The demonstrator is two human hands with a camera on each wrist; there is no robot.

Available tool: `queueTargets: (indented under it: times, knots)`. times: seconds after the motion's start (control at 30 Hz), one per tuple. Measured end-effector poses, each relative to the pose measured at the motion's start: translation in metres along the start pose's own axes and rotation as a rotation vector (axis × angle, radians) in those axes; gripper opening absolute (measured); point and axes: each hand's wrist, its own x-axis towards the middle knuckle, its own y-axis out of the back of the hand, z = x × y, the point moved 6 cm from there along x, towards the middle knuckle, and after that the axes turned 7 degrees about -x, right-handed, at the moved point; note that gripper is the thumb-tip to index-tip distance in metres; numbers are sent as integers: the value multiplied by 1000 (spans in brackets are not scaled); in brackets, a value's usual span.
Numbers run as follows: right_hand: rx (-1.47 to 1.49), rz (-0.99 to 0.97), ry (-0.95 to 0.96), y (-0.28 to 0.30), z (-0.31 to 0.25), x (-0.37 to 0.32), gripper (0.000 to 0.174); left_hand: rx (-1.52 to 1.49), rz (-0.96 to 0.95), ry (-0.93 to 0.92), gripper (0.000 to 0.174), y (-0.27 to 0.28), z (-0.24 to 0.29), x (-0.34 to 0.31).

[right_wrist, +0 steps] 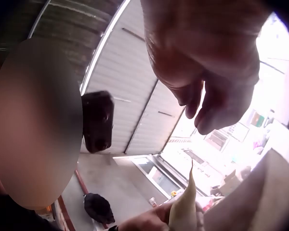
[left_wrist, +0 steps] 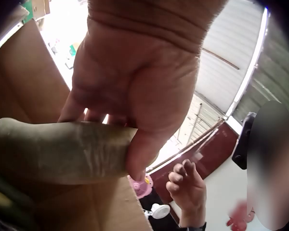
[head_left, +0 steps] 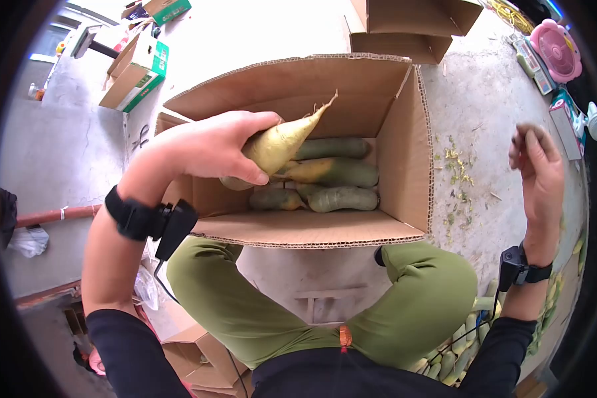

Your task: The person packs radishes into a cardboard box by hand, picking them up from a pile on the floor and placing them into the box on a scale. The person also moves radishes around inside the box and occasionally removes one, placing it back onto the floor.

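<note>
My left hand [head_left: 209,142] grips a pale, yellowish-green radish [head_left: 275,146] over the cardboard box [head_left: 404,126], thumb on its near side and fingers on the far side. The radish's thin root tip points up to the far right in the head view. Its greener, thicker body [left_wrist: 62,151] stretches away from the palm in the left wrist view. Below it, several green radishes [head_left: 345,171] lie side by side in the box. Off to the right of the box, my right hand [head_left: 540,162] is raised with loosely bent fingers and holds nothing.
Several radishes [head_left: 448,361] are heaped on the floor at the lower right. Leaf scraps [head_left: 459,169] litter the floor right of the box. A pink fan [head_left: 556,51] stands at the far right. Another carton [head_left: 202,358] sits by my left leg, and more cartons [head_left: 411,16] lie beyond.
</note>
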Motion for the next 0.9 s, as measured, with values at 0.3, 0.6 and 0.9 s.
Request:
queueTargets:
  times: [0.3,0.6,0.9]
  knots:
    - [-222,139,-531,71,207,-97,20,186,-383,175,64,-57,-85,86]
    - [-517,56,-727,77,310,-202,22,260,-452,170,68,-83,-129,112]
    - [-888,230,-913,159,397,-305,24,-194,-133,293,60,-11,-46,59]
